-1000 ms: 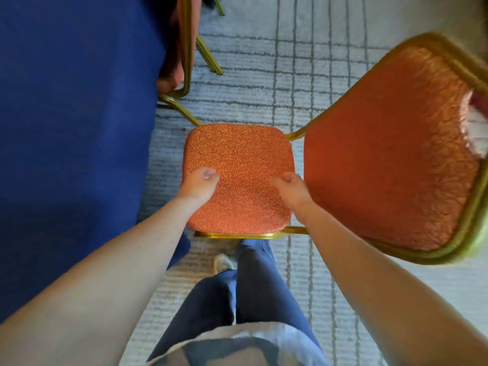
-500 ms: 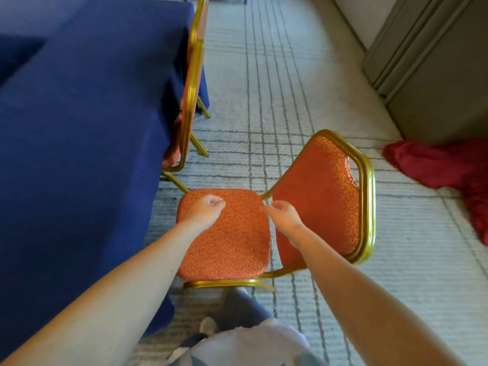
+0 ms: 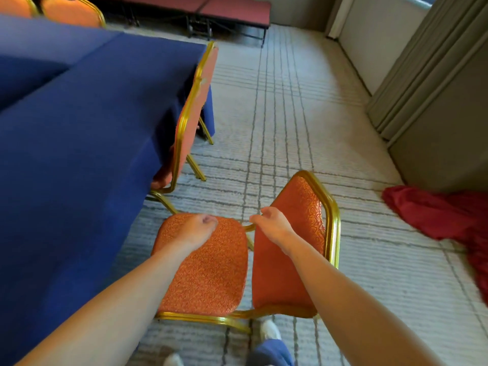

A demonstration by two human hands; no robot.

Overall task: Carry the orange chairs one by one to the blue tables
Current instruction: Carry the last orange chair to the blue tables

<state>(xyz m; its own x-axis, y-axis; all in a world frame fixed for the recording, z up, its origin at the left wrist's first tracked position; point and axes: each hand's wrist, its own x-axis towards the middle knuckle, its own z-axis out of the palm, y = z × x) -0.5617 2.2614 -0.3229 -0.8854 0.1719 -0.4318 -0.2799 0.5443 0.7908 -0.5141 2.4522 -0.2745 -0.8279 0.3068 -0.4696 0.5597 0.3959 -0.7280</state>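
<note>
Orange cloth covered the orange chair. It was just beside the blue worktop, with its back on the side away from the worktop. My left grip curled over the seat's far edge. My right grip pinched the gold frame. I thought the frame was hard and stiff and the seat soft, so the frame was the best place to hold. The chair looked fairly light.
</note>
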